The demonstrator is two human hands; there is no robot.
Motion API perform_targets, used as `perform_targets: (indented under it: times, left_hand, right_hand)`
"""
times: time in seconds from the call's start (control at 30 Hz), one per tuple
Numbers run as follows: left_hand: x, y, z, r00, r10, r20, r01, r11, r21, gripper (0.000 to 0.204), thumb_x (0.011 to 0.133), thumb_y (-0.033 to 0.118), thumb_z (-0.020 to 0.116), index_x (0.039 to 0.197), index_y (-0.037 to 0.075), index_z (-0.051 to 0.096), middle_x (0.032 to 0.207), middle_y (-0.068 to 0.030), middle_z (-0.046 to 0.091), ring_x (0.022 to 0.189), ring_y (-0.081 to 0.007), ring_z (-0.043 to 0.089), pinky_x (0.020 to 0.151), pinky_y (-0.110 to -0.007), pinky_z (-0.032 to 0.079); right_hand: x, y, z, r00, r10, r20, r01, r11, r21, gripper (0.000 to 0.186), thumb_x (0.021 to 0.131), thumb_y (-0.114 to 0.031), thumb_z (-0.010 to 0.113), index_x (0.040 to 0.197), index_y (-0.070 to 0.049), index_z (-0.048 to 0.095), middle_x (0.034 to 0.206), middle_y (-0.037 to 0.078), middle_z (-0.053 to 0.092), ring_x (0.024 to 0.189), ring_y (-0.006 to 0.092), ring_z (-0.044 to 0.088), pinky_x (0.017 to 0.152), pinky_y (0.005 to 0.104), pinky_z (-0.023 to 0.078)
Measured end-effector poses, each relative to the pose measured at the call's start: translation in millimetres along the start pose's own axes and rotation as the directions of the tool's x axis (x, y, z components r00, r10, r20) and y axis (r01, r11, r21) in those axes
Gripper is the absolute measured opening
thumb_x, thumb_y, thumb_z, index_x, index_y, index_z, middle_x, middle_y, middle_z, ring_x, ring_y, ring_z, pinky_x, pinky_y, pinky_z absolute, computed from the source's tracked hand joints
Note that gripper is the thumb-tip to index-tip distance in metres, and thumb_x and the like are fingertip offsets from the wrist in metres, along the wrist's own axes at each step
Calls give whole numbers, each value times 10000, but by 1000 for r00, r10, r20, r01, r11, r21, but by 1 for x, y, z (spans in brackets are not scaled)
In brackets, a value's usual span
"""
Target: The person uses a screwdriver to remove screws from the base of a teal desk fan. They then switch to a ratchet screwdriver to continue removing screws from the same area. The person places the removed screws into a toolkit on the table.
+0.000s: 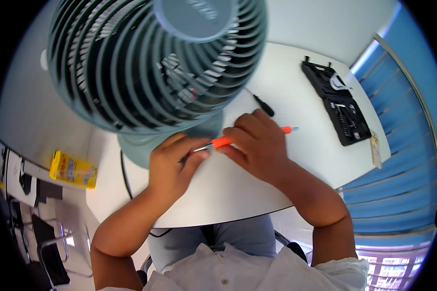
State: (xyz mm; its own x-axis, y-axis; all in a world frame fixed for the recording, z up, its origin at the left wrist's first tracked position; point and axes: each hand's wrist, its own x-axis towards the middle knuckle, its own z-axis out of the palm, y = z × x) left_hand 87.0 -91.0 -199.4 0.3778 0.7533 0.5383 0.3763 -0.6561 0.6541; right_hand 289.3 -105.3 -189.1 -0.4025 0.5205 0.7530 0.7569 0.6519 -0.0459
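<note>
The screwdriver has a smooth plastic handle and shiny metal shaft. The fan looks matt plastic, like the tool case near the right edge of the table.

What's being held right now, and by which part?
An orange-handled tool: the right hand grips its handle, and the left hand holds its metal front end.

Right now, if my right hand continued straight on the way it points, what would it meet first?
Your right hand, holding the orange-handled screwdriver, would probably meet the grey-green fan; depth is unclear, so I cannot tell whether grille or base comes first.
</note>
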Motion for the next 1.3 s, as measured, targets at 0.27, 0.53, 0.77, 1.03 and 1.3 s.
perform_targets:
  times: [0.27, 0.53, 0.77, 1.03, 1.3]
  left_hand:
    - [-10, -12, 7, 961, -249, 124, 277, 819, -503, 262, 915, 191, 605, 966, -64, 636, 741, -58, 587, 665, -98, 533, 629, -239, 446]
    - [-9, -19, 6, 986, -144, 83, 166, 831, -531, 236, 898, 194, 643, 973, -27, 609, 807, -28, 578, 723, -94, 544, 674, -234, 445]
    - [-10, -20, 6, 978, -170, 124, 205, 635, -745, 205, 863, 110, 686, 1006, -4, 592, 859, -18, 596, 784, -72, 545, 748, -220, 433]
    - [-9, -15, 6, 983, -110, 146, 183, 564, -806, 217, 866, 115, 684, 1012, -7, 580, 858, -31, 616, 786, -78, 565, 742, -220, 438]
    - [-9, -11, 4, 981, -104, 165, 194, 583, -789, 205, 874, 116, 673, 1008, -7, 577, 869, -34, 626, 796, -80, 572, 746, -221, 442]
  right_hand:
    - [-2, -7, 3, 1000, 0, -30, 7, 970, 243, 349, 648, -275, 756, 909, -104, 600, 830, 51, 486, 719, 244, 483, 596, 359, 397]
    - [-3, 15, -20, 913, -80, -399, 172, 965, 200, 352, 763, -388, 704, 965, -103, 660, 801, 36, 544, 669, 237, 507, 591, 376, 383]
    - [-4, 32, -38, 806, 592, -31, -52, 123, 991, 421, 970, -439, 448, 995, -22, 495, 751, 75, 519, 638, 163, 516, 557, 293, 421]
    - [-6, 22, -21, 826, 563, 23, -136, 160, 978, 355, 981, -384, 431, 1007, -33, 485, 849, 91, 524, 744, 174, 546, 648, 326, 478]
    - [-7, 23, -18, 845, 535, 13, -113, 156, 981, 352, 981, -383, 429, 1020, -36, 476, 861, 96, 526, 754, 182, 540, 656, 330, 474]
